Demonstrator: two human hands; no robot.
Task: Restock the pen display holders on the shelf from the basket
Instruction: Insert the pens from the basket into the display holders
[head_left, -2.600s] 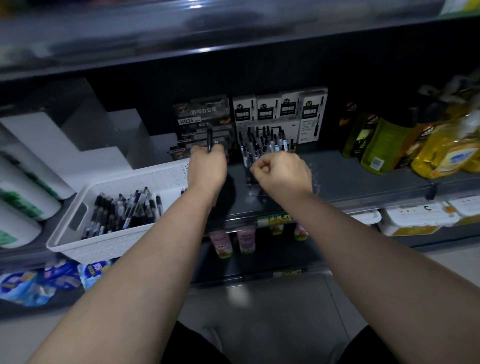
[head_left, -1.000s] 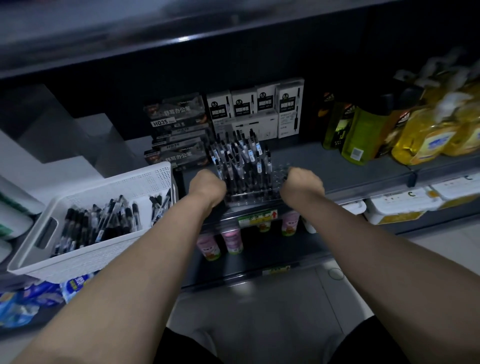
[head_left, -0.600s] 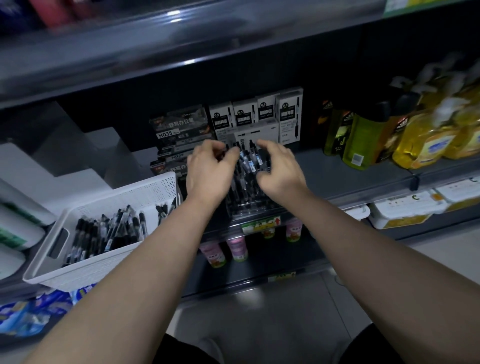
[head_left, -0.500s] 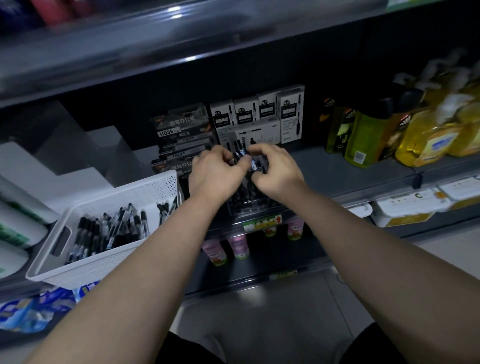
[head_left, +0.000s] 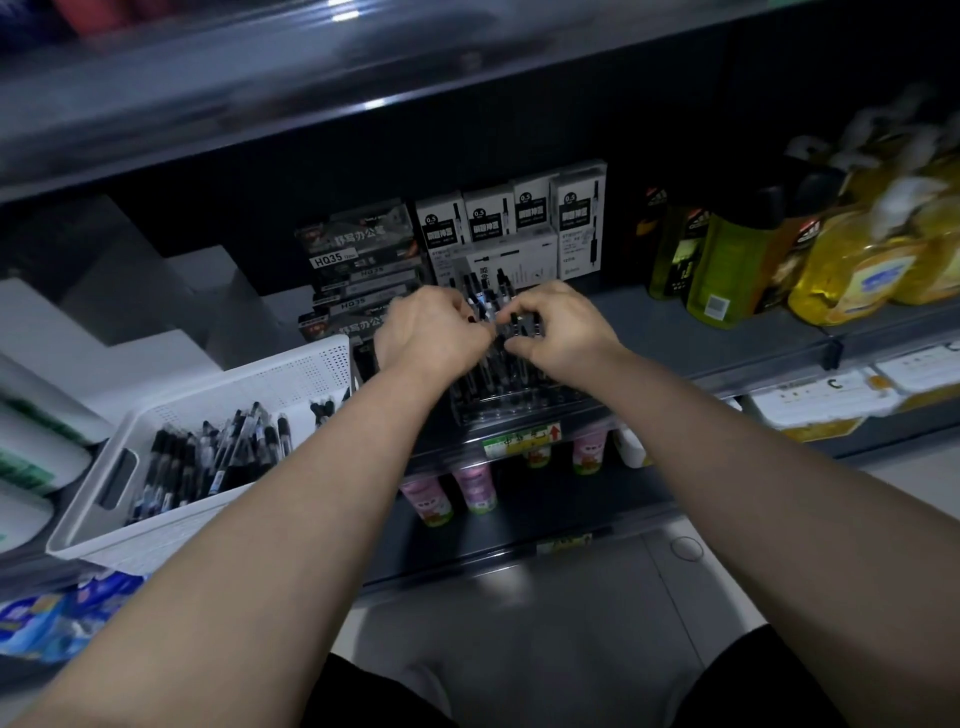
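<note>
**Both on the holder (head_left: 519, 404): left hand (head_left: 431, 332), right hand (head_left: 557, 328)**

Clear and tiered, the holder stands at the front edge of the shelf (head_left: 654, 325). Each hand has its fingers curled, pinching the tops of the upright pens (head_left: 487, 292) in it, knuckles nearly touching. Just left sits the white basket (head_left: 291, 368), spare pens (head_left: 208, 457) lying inside. Boxes (head_left: 514, 214) stand behind; yellow bottles (head_left: 852, 275) to the right.

Both bare forearms reach forward and converge, with the wrists nearly level. The left hand (head_left: 431, 332) lies back-up, fingers curled under, thumb and fingertips pinching the tops of the pens (head_left: 485, 299). The right hand (head_left: 558, 330) mirrors it just beside, knuckles raised, thumb and forefinger closed on the same cluster. The fingertips of the two hands almost meet
</note>
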